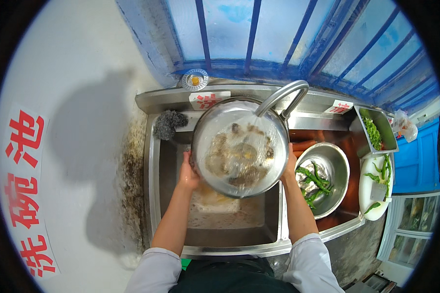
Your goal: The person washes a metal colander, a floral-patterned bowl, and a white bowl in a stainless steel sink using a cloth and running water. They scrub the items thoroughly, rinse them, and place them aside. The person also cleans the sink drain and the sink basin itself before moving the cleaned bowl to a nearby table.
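A round metal pan [242, 146] is held over the left sink basin [220, 240] by both of my hands. My left hand [189, 172] grips its left side and my right hand [289, 164] its right side. Water runs into it from the curved steel faucet [284, 95], over brownish stains or residue on the bottom. Murky water lies in the basin below. To the right, a steel bowl [343, 183] holds several green peppers [315, 179]. A grey steel-wool scourer [168, 124] rests on the sink's back left corner.
Carrots [302, 145] lie in the right basin. A metal container [383, 132] of chopped greens stands at its back right corner. Beside it, peppers and a cleaver blade [378, 192] lie on a white cutting board [366, 183]. A sink strainer [195, 80] sits on the back ledge.
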A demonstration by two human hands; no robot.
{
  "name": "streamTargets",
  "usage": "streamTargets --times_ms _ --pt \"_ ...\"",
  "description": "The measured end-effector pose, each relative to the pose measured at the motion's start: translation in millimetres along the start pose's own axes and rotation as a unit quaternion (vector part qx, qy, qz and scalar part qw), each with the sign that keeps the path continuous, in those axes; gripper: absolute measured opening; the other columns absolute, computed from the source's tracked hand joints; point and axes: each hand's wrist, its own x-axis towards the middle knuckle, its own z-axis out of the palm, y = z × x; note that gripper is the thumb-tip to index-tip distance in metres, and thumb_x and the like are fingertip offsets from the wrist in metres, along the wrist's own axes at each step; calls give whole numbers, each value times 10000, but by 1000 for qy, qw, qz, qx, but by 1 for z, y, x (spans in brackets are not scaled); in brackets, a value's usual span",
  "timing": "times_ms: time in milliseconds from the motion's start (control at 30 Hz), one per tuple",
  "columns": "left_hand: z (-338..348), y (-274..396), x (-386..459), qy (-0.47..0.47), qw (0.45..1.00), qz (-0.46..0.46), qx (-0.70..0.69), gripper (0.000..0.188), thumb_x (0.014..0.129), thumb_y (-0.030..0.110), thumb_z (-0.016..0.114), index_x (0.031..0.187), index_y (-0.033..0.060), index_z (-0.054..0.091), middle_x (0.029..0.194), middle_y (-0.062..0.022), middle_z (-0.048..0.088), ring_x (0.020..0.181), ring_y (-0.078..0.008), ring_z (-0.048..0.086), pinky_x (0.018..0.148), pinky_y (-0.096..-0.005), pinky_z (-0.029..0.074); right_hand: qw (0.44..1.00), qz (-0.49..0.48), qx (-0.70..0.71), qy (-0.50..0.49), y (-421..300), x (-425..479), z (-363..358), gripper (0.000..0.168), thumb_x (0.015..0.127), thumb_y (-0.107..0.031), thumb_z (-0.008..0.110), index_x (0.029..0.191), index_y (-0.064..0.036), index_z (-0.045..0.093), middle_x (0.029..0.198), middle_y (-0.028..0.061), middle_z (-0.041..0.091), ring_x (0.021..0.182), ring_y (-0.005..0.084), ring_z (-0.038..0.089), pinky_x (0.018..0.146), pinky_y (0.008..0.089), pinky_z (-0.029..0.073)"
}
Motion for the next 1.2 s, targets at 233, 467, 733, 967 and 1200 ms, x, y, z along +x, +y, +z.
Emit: streamTargets --times_ms 233,467,733,967,1200 --pt "-31 32 -39 -53 996 65 -22 514 966 491 281 1296 127 435 1316 -60 464 1210 -239 427 1013 -433 338 992 69 71 -78 15 6 53 641 932 -541 358 1159 28 546 1091 142 590 930 229 588 820 349 474" --pt "-33 30 -47 66 994 60 -64 414 948 304 407 1257 40 484 1254 -133 515 1075 -270 546 779 -414 516 979 73 49 -186 0 7 66 683 951 -541 282 1225 46 499 1206 124 553 1096 216 506 983 339 361" --pt "-31 20 -34 -80 993 44 -78 474 944 391 407 1301 81 441 1296 -113 471 1136 -296 471 946 -449 422 955 78 35 -283 -35 -9 62 749 928 -596 271 1283 42 438 1243 122 528 1114 204 495 981 336 367" --pt "-12 20 -41 -12 998 47 -28 430 954 343 393 1267 62 476 1236 -120 534 1105 -279 526 901 -420 464 974 -55 -140 -171 -56 18 84 488 932 -430 479 1006 25 639 853 23 610 762 113 523 722 266 428" --pt "49 101 -36 -102 953 66 277 532 956 461 362 1228 28 507 1164 -90 568 1051 -195 538 877 -333 450 848 -156 -389 -325 -78 46 108 474 877 -420 543 919 44 628 767 64 603 746 148 520 675 302 423"
